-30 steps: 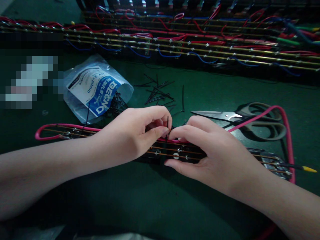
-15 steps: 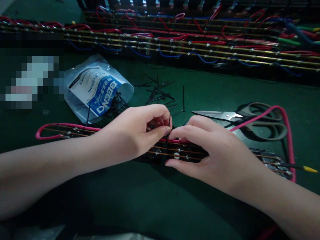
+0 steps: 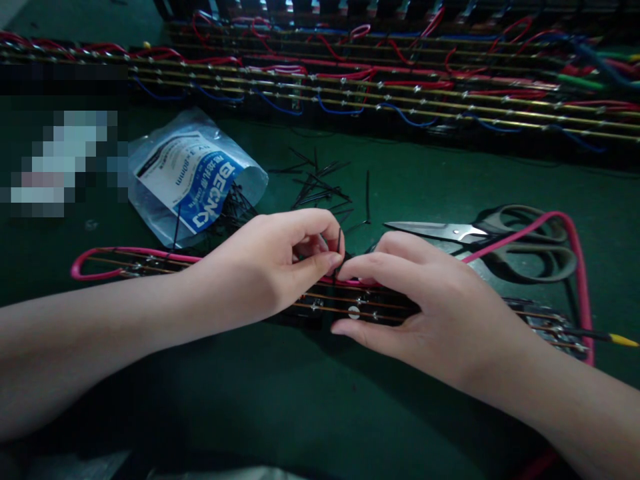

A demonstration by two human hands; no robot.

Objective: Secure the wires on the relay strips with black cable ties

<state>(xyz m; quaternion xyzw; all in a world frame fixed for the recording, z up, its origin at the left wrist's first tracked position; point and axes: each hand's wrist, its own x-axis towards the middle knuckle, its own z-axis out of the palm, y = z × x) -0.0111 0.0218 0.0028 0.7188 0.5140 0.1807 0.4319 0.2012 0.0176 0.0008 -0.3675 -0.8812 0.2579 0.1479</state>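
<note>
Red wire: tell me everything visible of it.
The red wire looks smooth and plastic-sheathed. It bends back at the left end of the strip, follows the far edge under black ties, passes behind left hand and right hand, arches over the scissors and drops behind the right forearm. Touching there is unclear.

A dark green worktop (image 3: 320, 413) carries everything here. Along its far edge lies a long wired assembly (image 3: 350, 97) with brass-coloured rods. Left of the middle, a clear BECNO cable-tie bag (image 3: 200, 177) lies with its mouth toward the right edge; black cable ties (image 3: 320, 187) are scattered just beside it. Steel scissors (image 3: 463, 231) with dark handles lie nearer the right edge, tips pointing left. Parallel to the near edge lies a black rodded strip (image 3: 390, 308).
</note>
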